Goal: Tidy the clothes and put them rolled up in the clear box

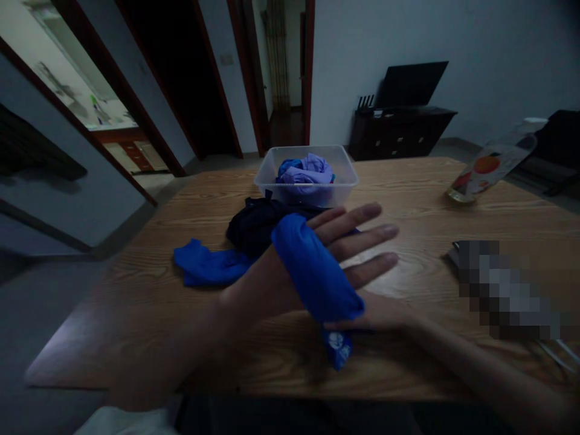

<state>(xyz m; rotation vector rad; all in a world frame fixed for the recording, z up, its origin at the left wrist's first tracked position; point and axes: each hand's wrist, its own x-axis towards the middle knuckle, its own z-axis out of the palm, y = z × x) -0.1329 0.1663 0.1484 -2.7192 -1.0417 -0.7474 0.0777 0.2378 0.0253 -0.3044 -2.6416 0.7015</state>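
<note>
A folded band of blue cloth (312, 272) loops across my left hand (347, 241), whose fingers are stretched out and spread to the right. My right hand (378, 311) lies below and behind it, closed on the lower part of the cloth; its fingertips are partly hidden. A loose end with a white printed mark hangs beneath the band. Just beyond my left hand, a dark navy cloth (254, 226) lies crumpled on the table. Beside it, another blue cloth piece (211, 264) lies spread to the left, partly covered by my left wrist.
The wooden table (408, 211) carries a clear plastic bin (267, 172) with a rolled purple cloth (312, 172) and bluish cloth inside. A clear bottle (492, 166) stands at the right. Nearer on that side is a blurred-out item (507, 290) with a pale cord.
</note>
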